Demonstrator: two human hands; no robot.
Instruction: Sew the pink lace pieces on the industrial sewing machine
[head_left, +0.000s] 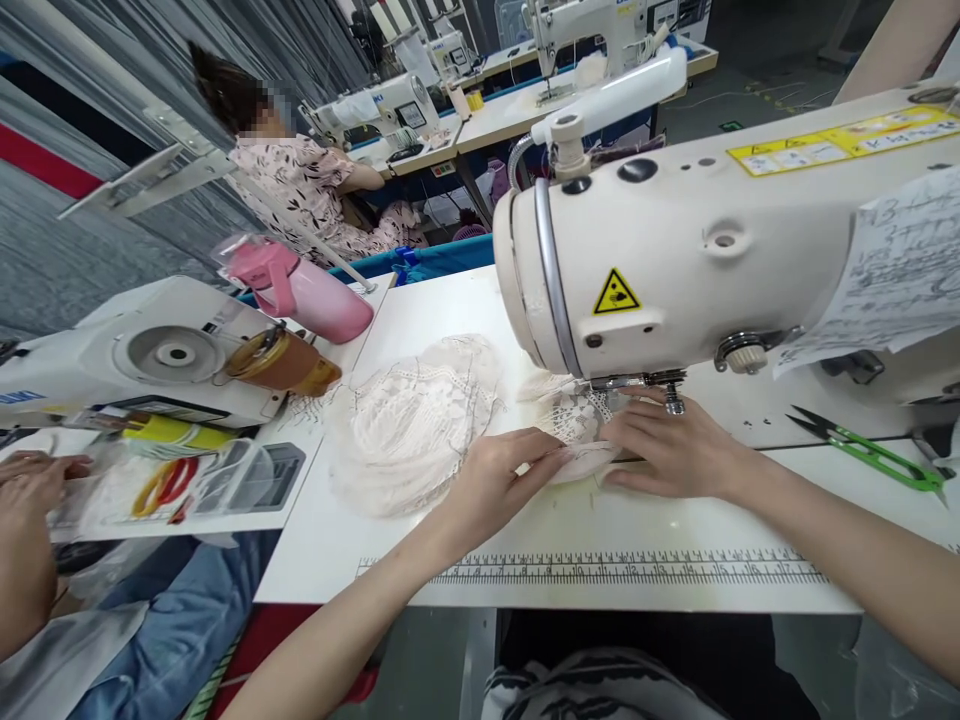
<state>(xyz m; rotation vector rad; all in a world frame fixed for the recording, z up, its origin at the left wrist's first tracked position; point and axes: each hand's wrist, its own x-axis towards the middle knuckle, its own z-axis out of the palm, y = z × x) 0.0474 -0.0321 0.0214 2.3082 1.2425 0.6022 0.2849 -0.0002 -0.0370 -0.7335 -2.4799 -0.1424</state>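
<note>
A piece of cream lace fabric (576,415) lies partly under the head of a white sewing machine (667,250). My left hand (504,478) pinches the near edge of this lace between thumb and fingers. On the other side my right hand (671,445) rests on the lace and table, fingers stretched forward beneath the machine head. Its fingertips are partly hidden by the machine's metal parts, and the needle is not visible. A heap of cream lace pieces (416,425) with loose threads sits left of my left hand.
Green-handled thread snips (870,455) lie at the right. A printed ruler (600,570) runs along the table's front edge. Left stand a pink bottle (300,290), a brown drink cup (285,362) and another sewing machine, with a co-worker's hand (34,485) nearby. Another person sits behind.
</note>
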